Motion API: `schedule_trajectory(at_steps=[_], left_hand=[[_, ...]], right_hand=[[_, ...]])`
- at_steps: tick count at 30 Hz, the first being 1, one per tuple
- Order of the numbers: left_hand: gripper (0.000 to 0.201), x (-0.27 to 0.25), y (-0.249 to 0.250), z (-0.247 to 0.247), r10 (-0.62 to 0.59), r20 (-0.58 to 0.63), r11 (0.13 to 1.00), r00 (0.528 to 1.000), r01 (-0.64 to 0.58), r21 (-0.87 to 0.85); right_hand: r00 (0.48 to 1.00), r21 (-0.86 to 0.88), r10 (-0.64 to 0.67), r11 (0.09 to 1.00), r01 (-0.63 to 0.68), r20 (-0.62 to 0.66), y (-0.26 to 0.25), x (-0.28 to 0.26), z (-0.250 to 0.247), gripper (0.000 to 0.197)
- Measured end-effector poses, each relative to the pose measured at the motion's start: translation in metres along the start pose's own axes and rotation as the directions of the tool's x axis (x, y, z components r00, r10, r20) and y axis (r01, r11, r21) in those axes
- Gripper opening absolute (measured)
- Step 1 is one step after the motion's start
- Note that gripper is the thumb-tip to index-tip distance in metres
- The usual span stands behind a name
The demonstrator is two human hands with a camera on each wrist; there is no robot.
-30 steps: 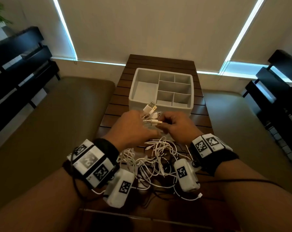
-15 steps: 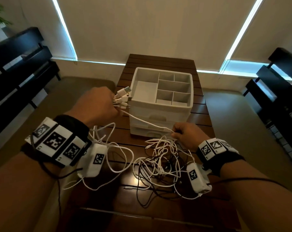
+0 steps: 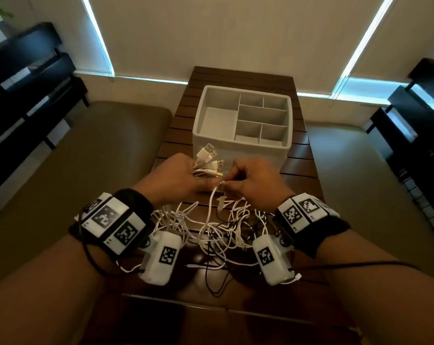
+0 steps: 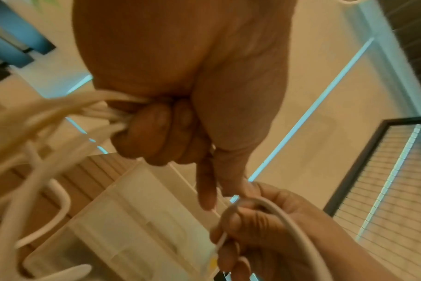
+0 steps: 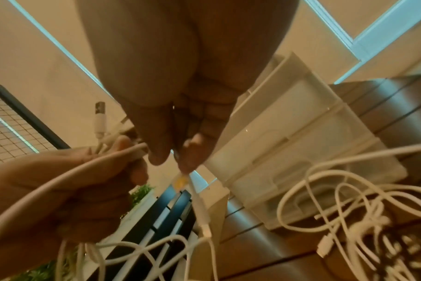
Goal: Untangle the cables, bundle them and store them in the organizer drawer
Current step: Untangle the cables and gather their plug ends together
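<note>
My left hand [image 3: 176, 175] is fisted round a bunch of thin white charging cables [image 3: 206, 168], their USB plug ends fanning out past my knuckles toward the pale grey plastic organizer box [image 3: 240, 148] just beyond. In the left wrist view the curled fingers [image 4: 156, 131] clamp the strands tight against the palm. My right hand [image 3: 255, 180], just beside the left, pinches one more white cable between thumb and fingertips [image 5: 192, 152], right behind its small gold-tipped plug [image 5: 180, 181].

Below both wrists, the rest of the white and black cable tangle [image 3: 218, 227] lies heaped on the dark slatted wooden table [image 3: 298, 160], loops crossing everywhere.

I judge these leads light, limp and a bit slick: they will not hold a shape and will slide through a loose pinch. The plug housings are the stiff parts, so I would hold there or just behind them, and draw each strand out slowly, because a hard pull could cinch a knot in the heap. I cannot tell whether the organizer's drawers are open from here; its top compartments look unfilled.
</note>
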State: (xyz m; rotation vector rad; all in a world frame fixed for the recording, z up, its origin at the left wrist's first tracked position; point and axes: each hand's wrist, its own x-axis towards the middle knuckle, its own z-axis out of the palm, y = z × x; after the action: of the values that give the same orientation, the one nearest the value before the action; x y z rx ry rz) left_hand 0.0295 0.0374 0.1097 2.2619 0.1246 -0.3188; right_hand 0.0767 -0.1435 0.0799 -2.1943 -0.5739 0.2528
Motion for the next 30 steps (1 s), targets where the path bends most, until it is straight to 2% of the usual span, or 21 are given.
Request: schedule_trajectory(at_steps=[2,5,8,10,13,15,17,19,21,22,24,25,27,29,30], left_hand=[[0.021,-0.002,-0.005,-0.001,-0.003,0.058,0.998,0.998,0.007,-0.057],[0.021,-0.005,-0.008,-0.001,0.0,0.097,0.997,0.995,0.007,-0.072],[0.023,-0.003,-0.011,0.001,-0.041,0.104,0.989,0.994,0.026,0.148],[0.022,-0.006,-0.014,-0.004,-0.056,0.11,0.94,0.992,0.015,0.341],[0.023,-0.02,-0.019,-0.018,-0.1,0.193,0.834,0.976,-0.024,0.551],[0.026,-0.032,-0.025,-0.026,-0.178,0.248,0.726,0.952,-0.043,0.686],[0.029,-0.042,-0.029,-0.027,-0.283,0.295,0.606,0.913,-0.069,0.793],[0.032,-0.047,-0.034,-0.014,-0.369,0.335,0.548,0.867,-0.088,0.832],[0.038,-0.044,-0.041,0.008,-0.362,0.386,0.594,0.849,-0.109,0.797],[0.039,-0.039,-0.046,0.022,-0.326,0.396,0.654,0.858,-0.098,0.75],[0.037,-0.027,-0.055,0.045,-0.238,0.346,0.804,0.908,-0.016,0.594],[0.034,-0.02,-0.058,0.056,-0.2,0.296,0.867,0.934,0.028,0.498],[0.031,-0.011,-0.058,0.072,-0.158,0.203,0.942,0.966,0.086,0.323],[0.034,-0.008,-0.057,0.083,-0.133,0.187,0.959,0.973,0.078,0.274],[0.034,-0.009,-0.058,0.087,-0.127,0.208,0.957,0.97,0.064,0.283]], right_hand=[[0.997,0.048,0.036,0.998,-0.039,0.065,0.002,-0.005,0.006,0.014],[0.995,0.034,0.051,0.998,-0.054,0.09,0.004,-0.009,0.013,0.017],[0.984,0.011,0.078,0.997,-0.081,0.157,0.005,-0.012,0.012,0.015],[0.976,0.0,0.133,0.991,-0.135,0.173,0.014,-0.013,0.005,0.016],[0.969,0.073,0.246,0.966,-0.248,0.037,0.04,-0.021,-0.013,0.018],[0.94,0.101,0.329,0.942,-0.32,-0.088,0.062,-0.028,-0.025,0.016],[0.888,0.085,0.418,0.908,-0.409,-0.19,0.089,-0.036,-0.031,0.017],[0.803,0.086,0.514,0.854,-0.514,-0.303,0.118,-0.044,-0.034,0.021],[0.717,0.084,0.59,0.79,-0.607,-0.371,0.139,-0.056,-0.037,0.013],[0.665,0.052,0.665,0.719,-0.693,-0.341,0.142,-0.064,-0.037,0.013],[0.565,0.005,0.784,0.586,-0.81,-0.256,0.145,-0.082,-0.036,0.024],[0.485,0.094,0.851,0.51,-0.855,-0.202,0.152,-0.091,-0.033,0.027],[0.459,0.091,0.883,0.468,-0.879,-0.099,0.159,-0.111,-0.025,0.036],[0.4,0.054,0.916,0.402,-0.914,-0.045,0.163,-0.124,-0.016,0.041],[0.406,-0.016,0.914,0.406,-0.914,-0.01,0.166,-0.13,-0.01,0.041]])
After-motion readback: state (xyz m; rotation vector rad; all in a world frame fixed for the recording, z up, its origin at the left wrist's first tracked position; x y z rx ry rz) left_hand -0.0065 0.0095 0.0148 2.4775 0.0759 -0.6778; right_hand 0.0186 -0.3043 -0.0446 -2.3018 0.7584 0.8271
